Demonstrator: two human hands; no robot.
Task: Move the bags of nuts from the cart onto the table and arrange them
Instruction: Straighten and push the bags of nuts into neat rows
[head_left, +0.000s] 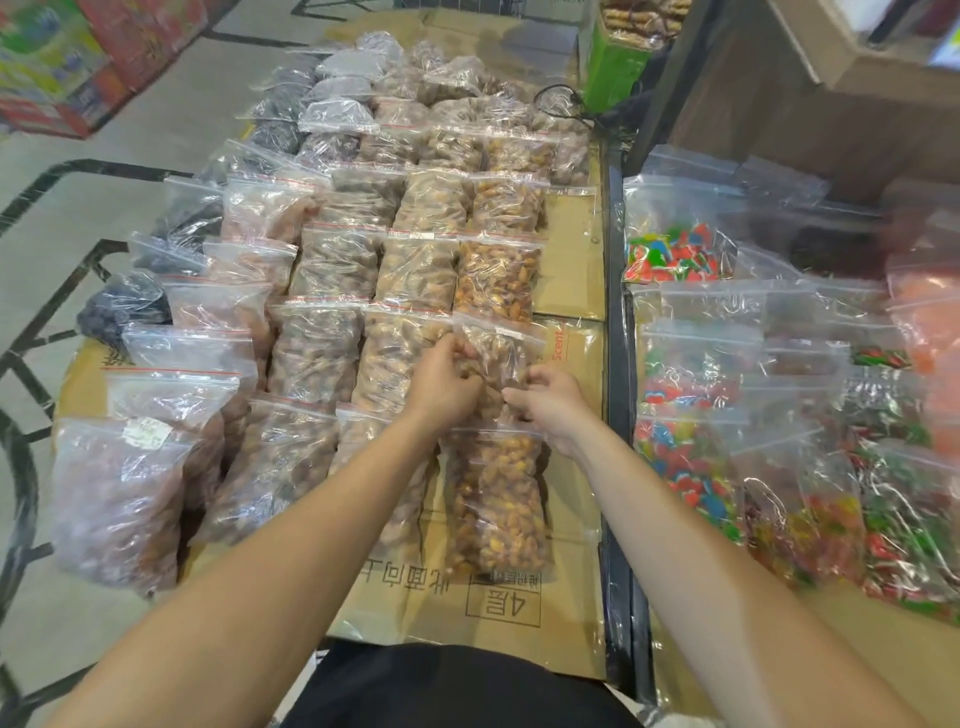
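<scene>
- Both hands meeting over one clear zip bag of nuts, lying in the rightmost column of the spread.
- Left hand gripping the bag's left side, fingers curled into the plastic.
- Right hand pinching the bag's lower right part, fingers bent and grasping the plastic.
- Bag lying on the cardboard-covered tabletop, its red-lined zip top pointing away, just below a bag of golden-brown nuts.
- Nearer the body, another bag of golden nuts lying in the same column, its top edge tucked under the right wrist.
- Rows of filled zip bags overlapping all across the cardboard, brownish nuts in the middle, darker contents towards the left and far end.
- To the right, past a dark rail, bags of coloured sweets lying side by side.
- Green box standing at the far right end.
- Tiled floor showing on the left.
</scene>
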